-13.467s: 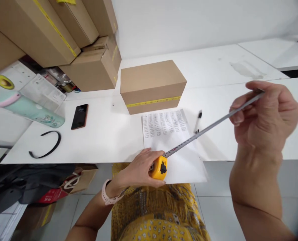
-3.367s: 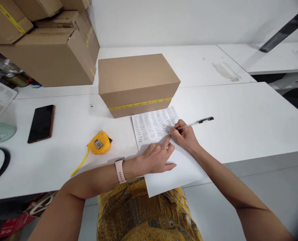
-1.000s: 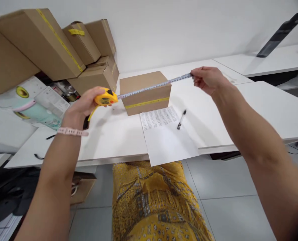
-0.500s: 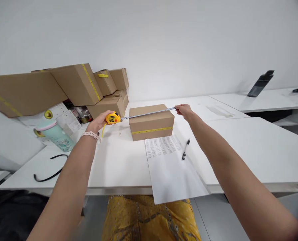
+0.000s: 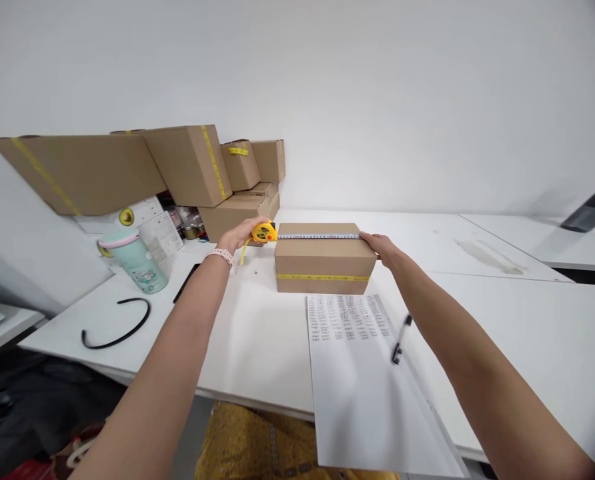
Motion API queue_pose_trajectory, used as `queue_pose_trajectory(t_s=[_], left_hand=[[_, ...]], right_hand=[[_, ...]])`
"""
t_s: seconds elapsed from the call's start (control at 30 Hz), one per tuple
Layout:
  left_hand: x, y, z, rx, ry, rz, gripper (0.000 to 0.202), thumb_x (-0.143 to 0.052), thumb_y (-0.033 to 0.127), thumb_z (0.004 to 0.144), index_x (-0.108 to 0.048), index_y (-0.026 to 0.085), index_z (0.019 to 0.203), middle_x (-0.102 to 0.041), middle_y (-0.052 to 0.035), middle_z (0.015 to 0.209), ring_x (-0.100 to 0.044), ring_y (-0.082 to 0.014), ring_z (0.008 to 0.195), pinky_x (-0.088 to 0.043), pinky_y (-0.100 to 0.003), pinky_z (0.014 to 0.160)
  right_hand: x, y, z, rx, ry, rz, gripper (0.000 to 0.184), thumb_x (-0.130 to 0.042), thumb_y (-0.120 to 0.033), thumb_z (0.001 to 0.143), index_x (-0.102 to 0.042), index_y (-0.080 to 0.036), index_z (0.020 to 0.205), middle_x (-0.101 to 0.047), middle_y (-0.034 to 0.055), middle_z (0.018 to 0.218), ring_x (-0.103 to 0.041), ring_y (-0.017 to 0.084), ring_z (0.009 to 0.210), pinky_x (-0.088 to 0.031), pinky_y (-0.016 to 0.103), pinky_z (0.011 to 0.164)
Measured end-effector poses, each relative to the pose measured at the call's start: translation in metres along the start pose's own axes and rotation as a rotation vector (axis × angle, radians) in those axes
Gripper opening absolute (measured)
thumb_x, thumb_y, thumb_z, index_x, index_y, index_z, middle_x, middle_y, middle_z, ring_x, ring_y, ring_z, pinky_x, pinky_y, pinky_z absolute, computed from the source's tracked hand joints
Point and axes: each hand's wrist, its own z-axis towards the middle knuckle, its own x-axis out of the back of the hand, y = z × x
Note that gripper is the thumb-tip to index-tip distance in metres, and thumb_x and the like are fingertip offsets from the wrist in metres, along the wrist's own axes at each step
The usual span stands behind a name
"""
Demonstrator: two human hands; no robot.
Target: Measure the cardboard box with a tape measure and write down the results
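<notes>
A small cardboard box (image 5: 322, 267) with a yellow tape band stands on the white table (image 5: 247, 333). My left hand (image 5: 240, 235) grips the yellow tape measure case (image 5: 265, 232) at the box's top left corner. Its steel blade (image 5: 320, 236) lies stretched along the box's top. My right hand (image 5: 382, 248) pinches the blade's end at the box's top right corner. In front of the box lies a sheet of paper (image 5: 362, 373) with rows of written numbers, and a pen (image 5: 399, 340) rests on its right edge.
Several cardboard boxes (image 5: 177, 167) are stacked at the back left against the wall. A mint tumbler (image 5: 135, 261), a dark phone (image 5: 187, 292) and a black curved band (image 5: 120, 327) lie left. A second white table (image 5: 507, 253) stands at the right.
Both hands have lowered the stretched tape onto the box's top, the case at its left corner and the blade end at its right. The view has shifted closer to the table.
</notes>
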Motion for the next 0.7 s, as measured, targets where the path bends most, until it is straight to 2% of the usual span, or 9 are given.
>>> queue_pose_trajectory(t_s=[0.17,0.37,0.53,0.63,0.7], left_hand=[[0.008,-0.002,0.003,0.015,-0.045,0.020,0.050,-0.082,0.052,0.062,-0.071,0.015,0.094,-0.076,-0.0081,0.092,-0.071,-0.0224,0.083,-0.058,-0.030,0.068],[0.005,-0.001,-0.003,0.002,-0.041,0.060,0.051,-0.082,0.053,0.063,-0.072,0.016,0.097,-0.076,-0.0075,0.094,-0.071,-0.0217,0.085,-0.056,-0.029,0.070],[0.003,0.022,-0.015,-0.040,-0.035,0.101,0.048,-0.086,0.048,0.062,-0.072,0.014,0.093,-0.077,-0.0088,0.091,-0.069,-0.0217,0.082,-0.056,-0.032,0.073],[-0.010,0.037,-0.051,-0.057,-0.161,0.131,0.049,-0.089,0.041,0.062,-0.075,0.015,0.101,-0.078,-0.0103,0.100,-0.071,-0.0231,0.087,-0.055,-0.031,0.074],[-0.034,0.032,-0.089,-0.039,-0.401,0.143,0.051,-0.088,0.042,0.067,-0.075,0.017,0.109,-0.077,-0.0106,0.106,-0.070,-0.0220,0.086,-0.054,-0.029,0.069]], right_hand=[[-0.004,0.005,0.004,-0.034,0.010,-0.030,0.023,-0.068,-0.039,0.089,-0.065,-0.018,0.082,-0.074,0.0106,0.093,-0.064,0.018,0.073,-0.048,0.029,0.058],[-0.005,0.009,0.010,0.031,0.073,-0.093,0.023,-0.072,-0.034,0.086,-0.061,-0.019,0.072,-0.068,0.0063,0.081,-0.059,0.017,0.072,-0.045,0.028,0.060],[-0.002,-0.001,0.014,0.117,0.144,-0.133,0.026,-0.075,-0.028,0.080,-0.054,-0.021,0.067,-0.058,0.0017,0.069,-0.050,0.016,0.067,-0.040,0.029,0.061],[0.005,-0.017,0.015,0.210,0.175,-0.081,0.021,-0.068,-0.031,0.086,-0.055,-0.021,0.072,-0.053,-0.0012,0.069,-0.044,0.014,0.067,-0.039,0.028,0.063],[0.007,-0.028,0.013,0.321,0.148,-0.015,0.017,-0.064,-0.033,0.088,-0.059,-0.021,0.077,-0.055,-0.0017,0.072,-0.044,0.013,0.068,-0.040,0.027,0.066]])
